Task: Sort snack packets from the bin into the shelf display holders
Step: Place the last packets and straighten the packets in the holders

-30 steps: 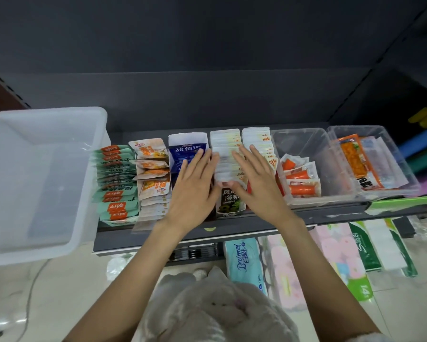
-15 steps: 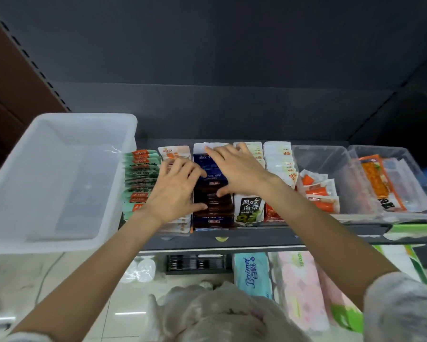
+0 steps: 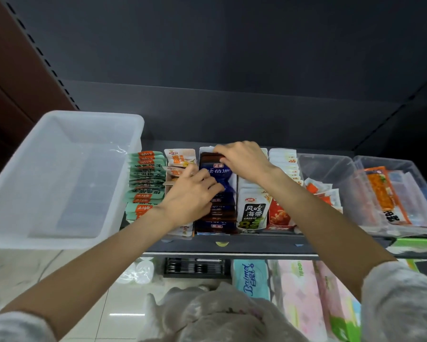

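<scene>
Light falls from overhead and in front — the translucent white plastic bin [image 3: 59, 178] and the glossy pale floor tiles [image 3: 123, 314] show bright glare streaks, while the dark grey shelf back panel [image 3: 219, 65] stays dim. Wide-angle bending curves the frame edges. The fuzzy pale sleeves [image 3: 402, 302] at the bottom corners are soft — out of focus.

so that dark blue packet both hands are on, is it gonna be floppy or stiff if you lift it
Probably floppy: the dark blue packet looks creased and pinched in at its waist between the left hand and right hand. Likely light, being thin film. Its glossy wrap may be slippery, and it leans on the row behind rather than standing alone.
</scene>
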`<action>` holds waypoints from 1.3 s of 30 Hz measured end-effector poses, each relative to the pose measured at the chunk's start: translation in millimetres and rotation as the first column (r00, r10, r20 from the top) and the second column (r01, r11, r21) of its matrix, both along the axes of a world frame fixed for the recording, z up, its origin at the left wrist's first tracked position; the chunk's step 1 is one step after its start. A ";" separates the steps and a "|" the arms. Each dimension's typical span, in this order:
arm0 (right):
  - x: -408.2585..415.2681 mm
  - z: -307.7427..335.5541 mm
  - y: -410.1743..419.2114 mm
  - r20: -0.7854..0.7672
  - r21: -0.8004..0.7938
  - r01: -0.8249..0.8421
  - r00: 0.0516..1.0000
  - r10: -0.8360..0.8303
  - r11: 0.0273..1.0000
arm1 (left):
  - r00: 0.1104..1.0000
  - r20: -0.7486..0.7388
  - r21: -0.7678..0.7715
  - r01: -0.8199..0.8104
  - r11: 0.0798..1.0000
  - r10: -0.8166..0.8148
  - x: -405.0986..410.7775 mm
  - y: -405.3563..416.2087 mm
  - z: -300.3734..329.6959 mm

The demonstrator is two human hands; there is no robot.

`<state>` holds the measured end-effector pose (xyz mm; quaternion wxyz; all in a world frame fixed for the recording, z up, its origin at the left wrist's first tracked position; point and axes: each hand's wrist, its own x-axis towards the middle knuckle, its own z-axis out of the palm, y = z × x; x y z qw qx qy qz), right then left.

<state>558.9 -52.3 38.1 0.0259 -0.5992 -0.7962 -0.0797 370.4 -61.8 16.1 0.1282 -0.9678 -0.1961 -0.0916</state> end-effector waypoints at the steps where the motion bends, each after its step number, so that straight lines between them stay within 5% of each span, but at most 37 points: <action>1: -0.4 -0.8 -0.3 -0.029 -0.005 -0.007 1.000 0.007 1.000 | 0.998 -0.056 -0.005 -0.008 1.000 0.008 3.1 -0.7 0.4; 5: -3.5 0.8 -3.1 -0.134 -0.069 -0.028 0.991 0.019 0.997 | 0.965 -0.254 -0.034 -0.080 0.996 0.069 13.2 0.8 -8.1; 11: 8.2 13.1 -9.1 -0.558 -0.329 -0.023 0.811 -0.175 0.944 | 0.969 0.033 -0.026 -0.246 0.969 0.247 21.6 34.6 6.1; 13: 9.0 16.3 -13.5 -0.506 -0.397 -0.052 0.845 -0.172 0.916 | 0.951 0.137 -0.069 -0.271 0.960 0.278 21.4 40.3 3.6; 16: 4.7 2.6 -13.8 -0.259 -0.196 -0.017 0.965 -0.035 0.981 | 0.934 0.272 -0.102 -0.211 0.972 0.231 17.0 36.4 -2.4; 19: 3.5 -8.3 -11.3 -0.284 -0.100 0.022 0.957 -0.050 0.995 | 0.946 0.322 -0.108 0.011 0.994 0.024 5.4 23.4 -2.8; 25: 3.0 -10.1 -8.5 -0.319 -0.095 0.061 0.944 -0.088 0.994 | 0.988 -0.044 -0.279 0.129 0.952 -0.147 -6.8 4.6 -3.8; 31: 3.4 -5.9 -8.6 -0.343 -0.152 0.062 0.933 -0.111 0.986 | 0.982 -0.165 -0.269 0.039 0.962 -0.086 9.6 0.8 -0.9; 36: 6.3 4.1 -9.4 -0.465 -0.216 0.068 0.870 -0.164 0.974 | 0.969 0.120 -0.245 -0.183 0.952 0.217 12.2 24.2 13.0; 39: 8.4 16.6 -20.1 -0.505 -0.169 0.103 0.845 -0.176 0.980 | 0.958 0.140 -0.209 -0.219 0.953 0.251 17.9 33.5 12.3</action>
